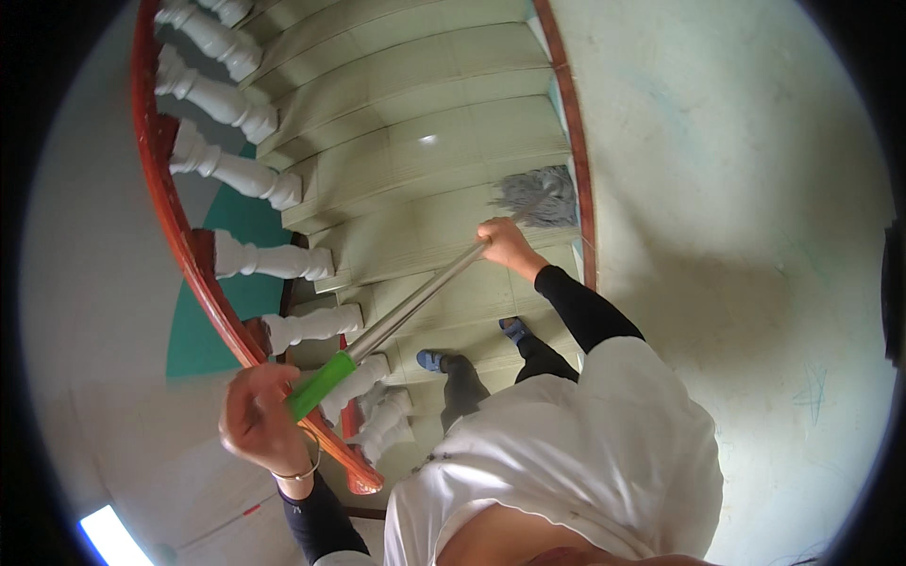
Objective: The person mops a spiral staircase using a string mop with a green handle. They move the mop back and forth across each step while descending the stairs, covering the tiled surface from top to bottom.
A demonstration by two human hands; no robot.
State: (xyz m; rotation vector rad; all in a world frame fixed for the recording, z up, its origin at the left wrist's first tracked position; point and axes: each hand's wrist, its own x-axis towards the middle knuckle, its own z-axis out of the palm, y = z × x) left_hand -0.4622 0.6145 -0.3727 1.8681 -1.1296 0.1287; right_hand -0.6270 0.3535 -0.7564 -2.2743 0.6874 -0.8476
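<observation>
A mop slants across the view from lower left to upper right, with a metal pole (417,301) and a green grip (322,385) at its upper end. My left hand (262,417), with a bracelet at the wrist, is closed about the end of the green grip and looks slightly blurred. Lower on the pole, my right hand (504,244) grips the metal part. The grey string mop head (541,194) lies spread on a tiled stair tread (425,219), at its right end beside the wall skirting.
Curved stairs rise ahead of my feet in blue sandals (429,360). On the left run a red-brown wooden handrail (166,212) and white balusters (272,262), close to my left hand. A pale wall (708,212) with dark red skirting (577,141) borders the right.
</observation>
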